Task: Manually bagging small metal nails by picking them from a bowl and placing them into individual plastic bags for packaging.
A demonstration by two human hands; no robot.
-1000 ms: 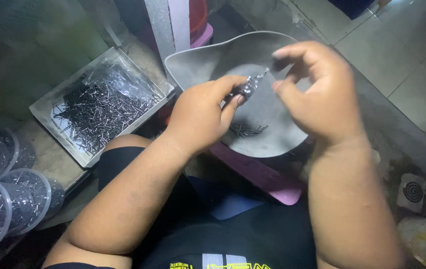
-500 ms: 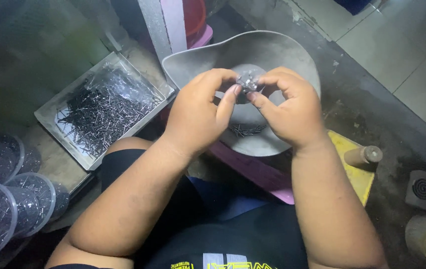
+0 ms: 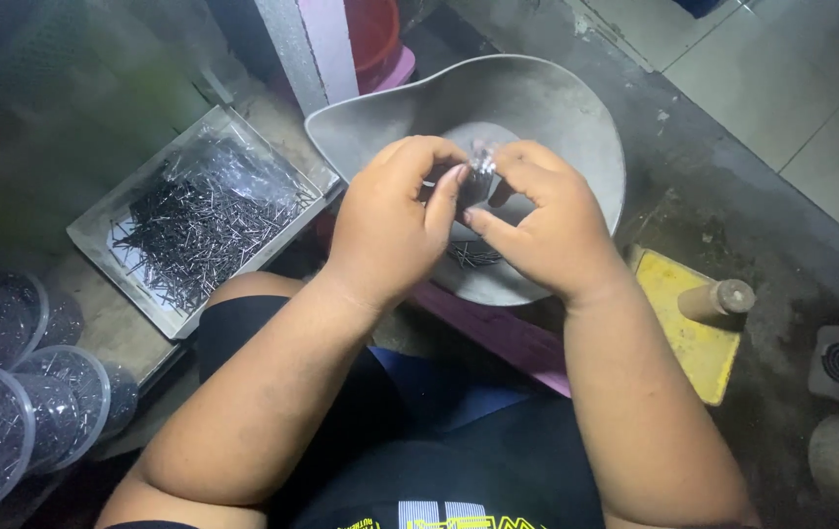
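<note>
While both hands are meeting above the grey bowl (image 3: 557, 118), the left hand (image 3: 395, 230) and the right hand (image 3: 547, 230) are pinching a small shiny metal piece (image 3: 481, 174) between their fingertips, directly between the two hands. A few thin pins (image 3: 473, 257) are lying in the bowl beneath them. A tray of dark pins (image 3: 199, 217) is sitting to the left.

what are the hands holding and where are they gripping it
Both hands, left and right, pinch a small shiny metal piece between their fingertips over the grey bowl. The fingers hide most of it, so the exact part gripped cannot be told.
</note>
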